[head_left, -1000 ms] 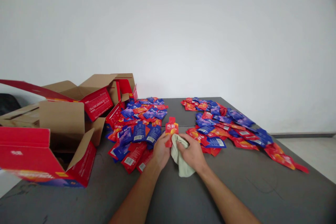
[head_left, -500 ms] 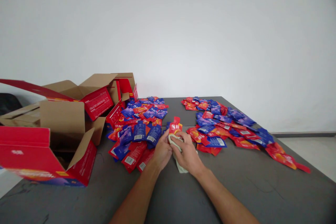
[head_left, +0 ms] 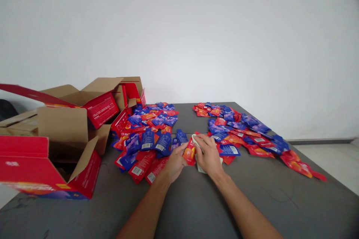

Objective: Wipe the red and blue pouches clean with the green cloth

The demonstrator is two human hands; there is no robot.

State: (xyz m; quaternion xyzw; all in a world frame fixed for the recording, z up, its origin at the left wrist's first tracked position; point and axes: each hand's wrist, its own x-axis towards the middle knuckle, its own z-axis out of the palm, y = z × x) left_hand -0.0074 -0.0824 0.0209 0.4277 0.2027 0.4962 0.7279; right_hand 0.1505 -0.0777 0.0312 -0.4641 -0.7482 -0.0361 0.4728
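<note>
Between my hands is a red pouch [head_left: 189,152] with an orange fruit print, tilted over the dark table. My left hand [head_left: 176,162] pinches the pouch at its left edge. My right hand [head_left: 208,155] is closed on a pale green cloth [head_left: 201,169], pressed against the pouch's upper right part. The fingers hide part of the cloth and the pouch's top. Just beyond my left hand lies a blue pouch [head_left: 181,136]. A pile of red and blue pouches [head_left: 148,140] spreads to the left, and another pile [head_left: 232,134] lies to the right.
Open red cardboard boxes stand along the left, the nearest box [head_left: 84,179] with its flaps spread. Further back is another open box [head_left: 102,108]. The grey table [head_left: 190,209] reaches to a white wall [head_left: 213,44]. A stray pouch [head_left: 301,168] lies near the right edge.
My right hand has moved with the cloth to the right and up along the pouch. The pouch has tilted, and its orange print now shows. The view has shifted slightly.
</note>
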